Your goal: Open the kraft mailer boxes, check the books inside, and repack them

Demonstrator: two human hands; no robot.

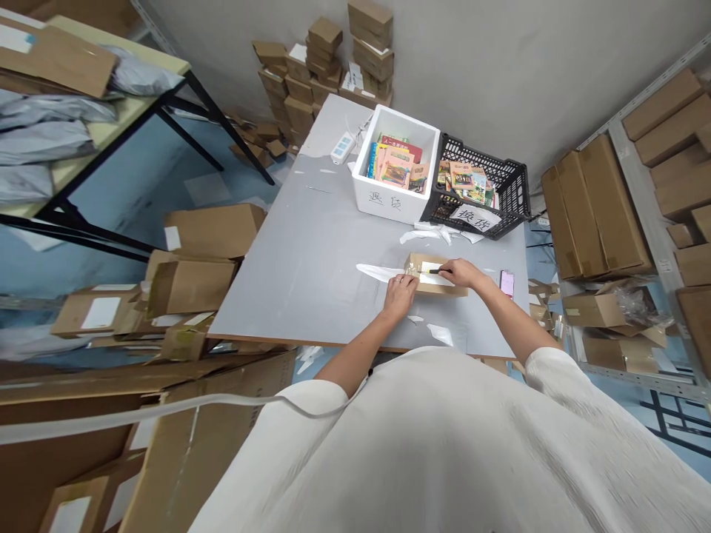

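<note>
Frame centre-right | small brown cardboard box (441, 289): likely light, stiff; hold ends | my left hand (401, 293) touches it, finger spread unclear | right hand (458, 272) pinches slim black tool (433, 271)

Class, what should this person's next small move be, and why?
Probably ease the left hand away from the tip of the thin dark tool: the right hand holds it over the small carton, its tip pointing leftward, close to the left hand.

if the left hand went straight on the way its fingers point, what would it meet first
The small cardboard box, most likely: the left hand's fingertips already seem to be at its left end, though exact contact is hard to tell.
</note>
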